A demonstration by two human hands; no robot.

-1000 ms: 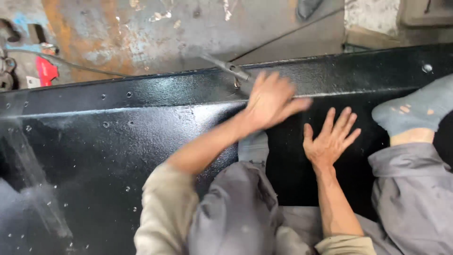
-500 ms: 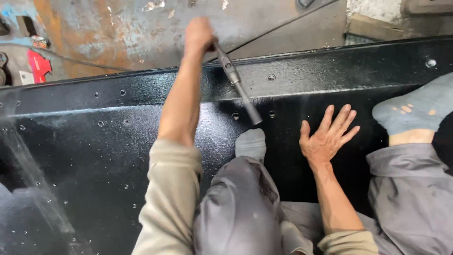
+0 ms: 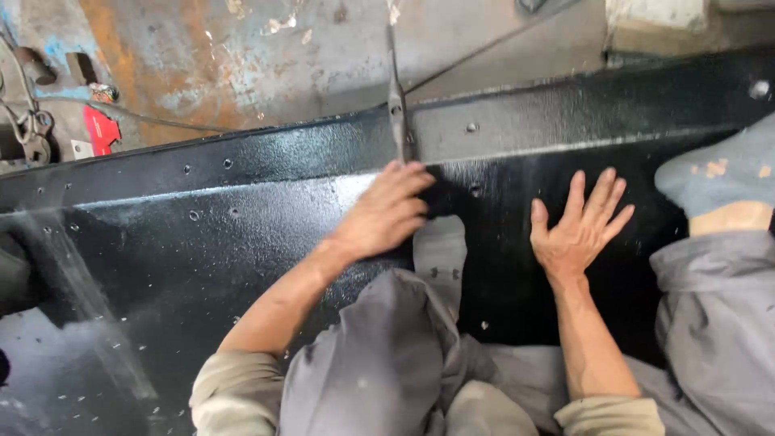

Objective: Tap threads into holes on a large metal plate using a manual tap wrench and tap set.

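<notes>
My left hand (image 3: 381, 216) rests low on a glossy black metal panel (image 3: 202, 266), fingers closed around the near end of a slim grey metal tool (image 3: 395, 101). The tool points away from me, up over the panel's raised far ledge (image 3: 565, 113). A short way to the right, my right hand (image 3: 578, 228) lies flat on the panel with its fingers spread and nothing in it. My grey-trousered knee (image 3: 379, 379) sits between my two forearms.
A foot in a grey sock (image 3: 714, 173) and a grey trouser leg (image 3: 718, 323) lie on the panel at the right. Beyond the ledge is a rusty, stained floor (image 3: 242, 56) with a red object (image 3: 101, 129), a metal hook and chain (image 3: 31, 129) and a thin cable (image 3: 161, 121).
My left hand, raised high over the floor with the tool half a second ago, has come back down onto the panel; the tool now points away from me. My right hand has stayed flat.
</notes>
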